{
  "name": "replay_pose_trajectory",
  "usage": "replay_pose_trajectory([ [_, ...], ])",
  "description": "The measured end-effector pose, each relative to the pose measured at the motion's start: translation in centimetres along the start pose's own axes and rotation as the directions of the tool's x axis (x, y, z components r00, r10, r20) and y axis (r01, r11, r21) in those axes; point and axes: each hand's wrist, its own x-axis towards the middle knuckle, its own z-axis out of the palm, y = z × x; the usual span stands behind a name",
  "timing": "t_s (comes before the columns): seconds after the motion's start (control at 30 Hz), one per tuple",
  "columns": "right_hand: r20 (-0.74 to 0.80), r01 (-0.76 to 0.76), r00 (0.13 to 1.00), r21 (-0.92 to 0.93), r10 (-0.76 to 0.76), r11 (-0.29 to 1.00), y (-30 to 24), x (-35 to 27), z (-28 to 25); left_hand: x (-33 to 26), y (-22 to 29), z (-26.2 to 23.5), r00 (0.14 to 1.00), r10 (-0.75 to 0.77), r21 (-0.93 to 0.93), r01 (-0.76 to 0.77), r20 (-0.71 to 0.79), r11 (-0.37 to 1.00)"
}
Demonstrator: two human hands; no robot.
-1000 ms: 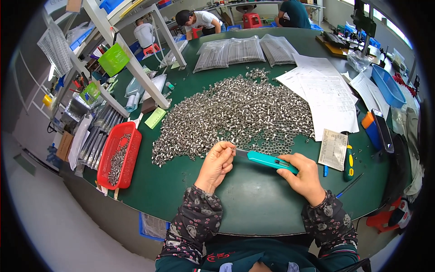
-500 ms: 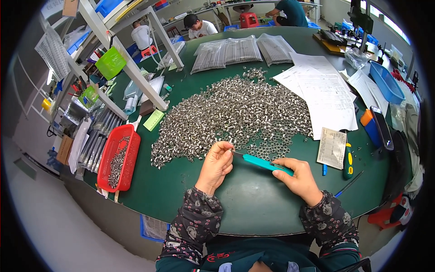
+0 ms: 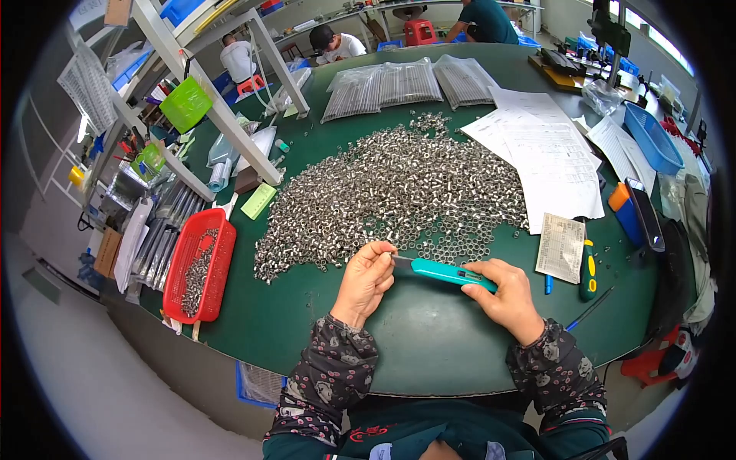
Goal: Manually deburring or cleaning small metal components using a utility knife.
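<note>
My right hand (image 3: 504, 297) is wrapped round a teal box cutter (image 3: 441, 271), its thumb along the near side of the handle. The blade (image 3: 402, 263) is out and points left, its tip at the fingertips of my other hand. There my left hand (image 3: 366, 282) pinches what looks like a small metal ring, mostly hidden by thumb and forefinger. Just beyond both hands spreads a big heap of small silver metal rings (image 3: 399, 180). Its near right part lies in a single layer.
On the green table (image 3: 414, 345), a red basket (image 3: 230, 261) with more rings stands left. Bagged metal rods (image 3: 410, 83) lie at the back. Paper sheets (image 3: 548, 153), a printed card (image 3: 560, 247), a yellow-green handled tool (image 3: 588, 280) and a phone (image 3: 645, 211) lie right. A shelf post (image 3: 222, 107) rises left.
The box cutter has rolled slightly in my right hand, so more of its handle's flat side shows. That hand has shifted a little upward. My left hand stays almost still, pinching.
</note>
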Motion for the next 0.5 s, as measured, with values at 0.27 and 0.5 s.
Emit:
replay_pose_trajectory([
  [0.27,-0.102,0.125,0.985,-0.145,-0.141,0.982,-0.12,0.00,-0.10,0.08,0.22,0.09,0.999,-0.041,0.024,0.041,-0.018,0.999],
  [0.5,-0.185,0.248,0.937,-0.251,-0.298,0.936,-0.01,0.36,-0.30,0.04,0.14,0.12,0.998,-0.057,-0.010,0.057,-0.037,0.998],
])
